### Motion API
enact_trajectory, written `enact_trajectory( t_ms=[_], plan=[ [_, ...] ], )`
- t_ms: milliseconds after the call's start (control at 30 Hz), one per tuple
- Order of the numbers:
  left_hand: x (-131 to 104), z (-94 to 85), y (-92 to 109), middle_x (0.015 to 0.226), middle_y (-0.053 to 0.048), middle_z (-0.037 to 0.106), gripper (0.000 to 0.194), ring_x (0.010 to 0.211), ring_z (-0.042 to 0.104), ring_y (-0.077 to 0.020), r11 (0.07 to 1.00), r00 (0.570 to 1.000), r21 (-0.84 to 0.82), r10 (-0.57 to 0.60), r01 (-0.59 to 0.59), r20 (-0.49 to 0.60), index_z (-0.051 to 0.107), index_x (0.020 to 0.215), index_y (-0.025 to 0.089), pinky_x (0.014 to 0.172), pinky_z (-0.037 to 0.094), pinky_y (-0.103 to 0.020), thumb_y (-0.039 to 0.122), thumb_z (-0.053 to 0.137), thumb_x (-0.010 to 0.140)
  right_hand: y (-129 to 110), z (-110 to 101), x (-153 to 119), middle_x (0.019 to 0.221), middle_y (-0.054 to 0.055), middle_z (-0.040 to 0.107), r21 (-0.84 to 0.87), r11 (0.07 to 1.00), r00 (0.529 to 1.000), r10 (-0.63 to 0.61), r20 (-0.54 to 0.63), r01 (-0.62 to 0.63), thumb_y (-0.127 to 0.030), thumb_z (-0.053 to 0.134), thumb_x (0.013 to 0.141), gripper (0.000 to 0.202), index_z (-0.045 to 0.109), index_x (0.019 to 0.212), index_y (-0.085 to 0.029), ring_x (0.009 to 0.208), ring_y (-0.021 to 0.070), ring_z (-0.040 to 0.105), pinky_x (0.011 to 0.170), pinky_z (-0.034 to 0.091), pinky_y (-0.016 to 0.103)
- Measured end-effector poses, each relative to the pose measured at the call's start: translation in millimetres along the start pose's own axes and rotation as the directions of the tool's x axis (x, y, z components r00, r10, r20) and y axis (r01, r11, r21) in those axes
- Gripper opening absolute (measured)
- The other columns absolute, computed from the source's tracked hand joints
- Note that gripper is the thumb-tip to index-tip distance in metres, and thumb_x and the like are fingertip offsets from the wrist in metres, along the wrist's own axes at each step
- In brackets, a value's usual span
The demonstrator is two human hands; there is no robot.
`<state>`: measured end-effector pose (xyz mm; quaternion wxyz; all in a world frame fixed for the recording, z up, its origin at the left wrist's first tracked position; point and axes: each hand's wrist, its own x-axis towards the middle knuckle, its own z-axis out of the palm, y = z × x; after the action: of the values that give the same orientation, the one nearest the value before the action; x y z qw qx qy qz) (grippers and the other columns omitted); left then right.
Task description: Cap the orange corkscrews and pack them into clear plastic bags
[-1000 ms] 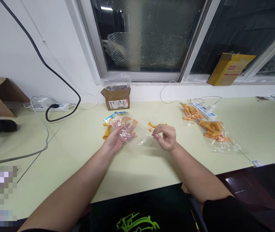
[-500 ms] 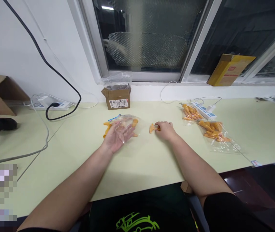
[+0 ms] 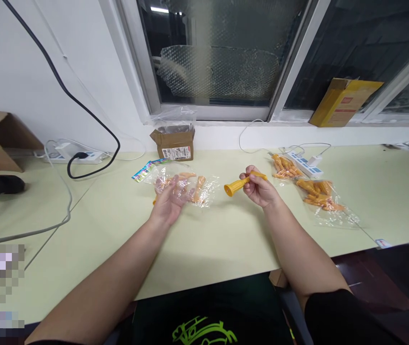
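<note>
In front of me my left hand (image 3: 168,206) holds a clear plastic bag (image 3: 207,189) with a colourful printed header (image 3: 146,169). The film covers its fingertips, and orange pieces (image 3: 199,188) show in or behind the bag. A bit of another yellow piece peeks out beside that hand. To the right, my right hand (image 3: 260,189) pinches a yellow-orange toy chicken foot (image 3: 238,186) above the table. Its flared, round end points left toward the bag; the other end sticks out past my fingers.
Two more clear bags of orange toy chicken feet (image 3: 285,166) (image 3: 319,194) lie at right, near a white power strip (image 3: 305,164). Behind the left hand stands a small cardboard box (image 3: 175,145). A black cable (image 3: 92,115) loops at left; a yellow carton (image 3: 346,103) rests on the sill.
My right hand has lifted the toy chicken foot off the table and turned it, flared end left. The bag on my left hand has risen and spread, its header moving left.
</note>
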<state>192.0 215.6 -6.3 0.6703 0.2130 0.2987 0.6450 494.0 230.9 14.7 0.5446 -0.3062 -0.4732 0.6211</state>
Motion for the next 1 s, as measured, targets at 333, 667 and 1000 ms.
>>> enact_trajectory(
  t_ms=[333,667,1000],
  plan=[
    [-7.5,8.6,-4.0,0.127,0.0,0.069,0.059,0.115,0.07,-0.0229,0.993,0.992,-0.005,0.116,-0.116,-0.045,0.052,0.121,0.035,0.105,0.056,-0.061,0.012,0.085,0.077,22.3,26.8,-3.7,0.102,0.002,0.078,0.033,0.993,0.988,0.112,0.11,-0.116,-0.031,0.092,0.073,0.044,0.056,0.096,-0.023,0.095,0.015,0.078,0.097,0.06,0.029],
    [-9.1,10.2,-10.7,0.125,-0.007,0.072,0.041,0.122,0.067,-0.0292,0.993,0.992,0.079,0.081,-0.089,0.098,0.062,0.116,0.025,0.099,0.06,-0.05,0.02,0.082,0.08,49.1,62.0,-10.2,0.1,0.002,0.077,0.083,0.968,0.952,0.217,0.216,-0.239,-0.016,0.081,0.073,0.036,0.062,0.104,-0.021,0.094,0.0148,0.076,0.093,0.059,0.029],
    [-4.9,6.5,-8.3,0.119,-0.011,0.075,0.043,0.114,0.071,-0.0279,0.99,0.989,0.143,-0.005,-0.017,0.148,0.068,0.121,0.016,0.096,0.059,-0.04,0.017,0.078,0.08,63.2,73.1,-10.0,0.092,0.004,0.079,0.103,0.942,0.938,0.299,0.177,-0.32,-0.033,0.085,0.078,0.034,0.064,0.1,-0.019,0.081,0.0149,0.075,0.079,0.062,0.028]
  ],
)
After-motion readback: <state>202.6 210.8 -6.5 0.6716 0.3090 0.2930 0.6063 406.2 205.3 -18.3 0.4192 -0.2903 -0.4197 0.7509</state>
